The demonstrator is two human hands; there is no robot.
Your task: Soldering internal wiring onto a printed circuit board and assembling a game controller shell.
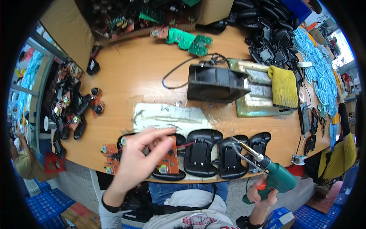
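Note:
My left hand (139,156) is over an orange circuit board (173,162) that lies on a black game controller shell (169,175) at the table's front edge. Its thumb and index finger are apart, with nothing visible between them; the hand hides part of the board. In my right hand (263,191) is a green soldering gun (280,177) with a red trigger. The gun's metal tip points up and left, over the black shells on the right. A thin red wire (186,145) runs from the board to the neighbouring black controller half (203,152).
Behind the shells lies a white sheet (171,116) with scraps. A black fan (217,84) stands beside a frame with a yellow cloth (284,87). Green boards (187,41) lie farther back. Controller parts are heaped left and far right; a solder spool (298,159) sits at right.

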